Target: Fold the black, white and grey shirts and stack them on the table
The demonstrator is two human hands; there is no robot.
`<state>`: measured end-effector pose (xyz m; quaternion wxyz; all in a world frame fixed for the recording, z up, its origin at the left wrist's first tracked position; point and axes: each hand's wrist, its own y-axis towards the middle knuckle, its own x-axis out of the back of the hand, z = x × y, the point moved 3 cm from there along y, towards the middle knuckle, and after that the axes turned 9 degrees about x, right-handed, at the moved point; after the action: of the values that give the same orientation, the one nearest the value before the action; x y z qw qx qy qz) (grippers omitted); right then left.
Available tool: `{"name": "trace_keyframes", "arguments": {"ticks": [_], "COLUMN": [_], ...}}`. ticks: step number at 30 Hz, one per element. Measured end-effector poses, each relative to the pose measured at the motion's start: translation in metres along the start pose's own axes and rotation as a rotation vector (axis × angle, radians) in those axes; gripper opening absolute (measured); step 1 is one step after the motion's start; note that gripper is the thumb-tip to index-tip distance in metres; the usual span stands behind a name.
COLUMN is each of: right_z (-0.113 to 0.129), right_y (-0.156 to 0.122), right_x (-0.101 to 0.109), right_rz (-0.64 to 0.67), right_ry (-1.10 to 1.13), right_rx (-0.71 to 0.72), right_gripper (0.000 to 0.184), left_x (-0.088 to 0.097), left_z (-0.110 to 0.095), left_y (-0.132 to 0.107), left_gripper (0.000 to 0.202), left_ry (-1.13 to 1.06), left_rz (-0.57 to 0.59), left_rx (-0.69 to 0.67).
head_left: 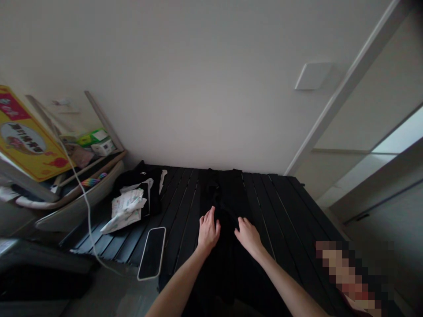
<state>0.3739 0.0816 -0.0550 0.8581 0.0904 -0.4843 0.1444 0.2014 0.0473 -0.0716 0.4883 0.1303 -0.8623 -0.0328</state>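
Note:
A piece of black cloth point(229, 189), perhaps a garment, lies spread on a black slatted table point(279, 211). Its lower edges blend into the dark tabletop, so its full shape is hard to make out. My left hand point(209, 231) rests on the cloth's left part, fingers stretched forward and thumb apart. On the right side, my right hand point(248, 235) has its fingers curled down at the cloth and seems to pinch it; the fingertips are partly lost in the black fabric.
Left of the cloth lies a phone point(152, 253) with a pale case. Behind it is a black folded pile point(153, 196) with a white packet point(127, 204) on top. A white cable point(88, 211) hangs before a yellow box point(29, 136). A wall stands behind; a pixelated patch covers the lower right.

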Motion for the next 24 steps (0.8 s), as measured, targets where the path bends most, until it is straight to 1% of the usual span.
{"name": "trace_keyframes", "arguments": {"ticks": [2, 4, 7, 9, 11, 13, 16, 18, 20, 24], "right_z": [0.005, 0.018, 0.045, 0.058, 0.065, 0.065, 0.059, 0.052, 0.043, 0.026], "right_y": [-0.013, -0.020, -0.027, -0.035, -0.047, -0.063, -0.087, -0.102, -0.119, -0.150], "right_x": [0.007, 0.016, 0.025, 0.021, 0.010, -0.002, -0.012, -0.014, -0.014, -0.006], "right_rz": [0.070, 0.105, 0.072, 0.107, 0.195, 0.263, 0.257, 0.237, 0.207, 0.057], "right_ry": [-0.099, -0.187, -0.182, -0.133, -0.109, -0.120, -0.182, -0.244, -0.298, -0.347], "right_rx": [-0.006, 0.020, 0.110, 0.179, 0.230, 0.252, 0.233, 0.188, 0.138, 0.108], "right_gripper": [0.038, 0.038, 0.034, 0.034, 0.043, 0.056, 0.068, 0.068, 0.065, 0.059], "left_x": [-0.002, -0.002, 0.000, 0.003, 0.005, 0.006, 0.004, 0.001, -0.001, -0.004], "left_z": [0.001, 0.001, 0.001, 0.001, -0.001, -0.004, -0.009, -0.011, -0.011, -0.009], "left_y": [0.001, 0.002, 0.002, 0.002, 0.002, 0.002, 0.002, 0.002, 0.003, 0.004], "left_gripper": [0.056, 0.055, 0.054, 0.053, 0.054, 0.053, 0.044, 0.040, 0.040, 0.042], "left_ry": [-0.001, -0.007, -0.024, -0.033, -0.027, 0.005, 0.088, 0.136, 0.163, 0.182], "left_rz": [0.000, -0.009, -0.034, -0.046, -0.038, 0.001, 0.086, 0.113, 0.111, 0.105], "left_rx": [-0.005, -0.005, -0.003, -0.002, -0.020, -0.062, -0.125, -0.135, -0.127, -0.132]}}
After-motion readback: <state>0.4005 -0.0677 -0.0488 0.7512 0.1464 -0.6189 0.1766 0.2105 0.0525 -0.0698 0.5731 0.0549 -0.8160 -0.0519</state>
